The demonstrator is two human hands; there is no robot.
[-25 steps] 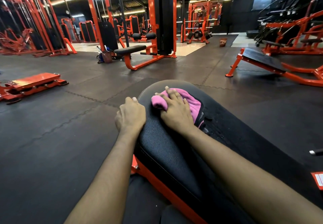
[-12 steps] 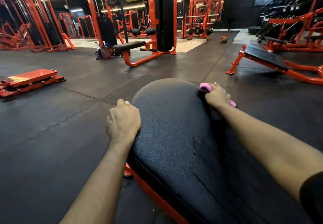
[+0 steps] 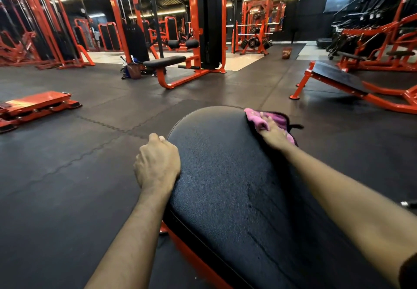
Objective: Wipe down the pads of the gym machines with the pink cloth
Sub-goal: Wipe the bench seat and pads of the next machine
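To your left lay open dark rubber floor matting (image 3: 67, 164), with room to step round. Your left hand (image 3: 158, 162) was clenched over the left rim of the black pad of textured vinyl (image 3: 225, 175), rounded at its far end, and steadied you. The pad looked firm and cushioned, likely slick where damp streaks showed, and it sat fixed on its orange steel frame (image 3: 191, 250). At the pad's far right edge sat the pink cloth of soft, fuzzy fabric (image 3: 256, 119), light and limp, best bunched under the palm. Your right hand (image 3: 274, 136) pressed it flat, fingers stretched out over it rather than gripping. There the pad curved away steeply, so the cloth could have slipped off. Further right the floor was open, the sloped orange bench (image 3: 338, 78) well apart.
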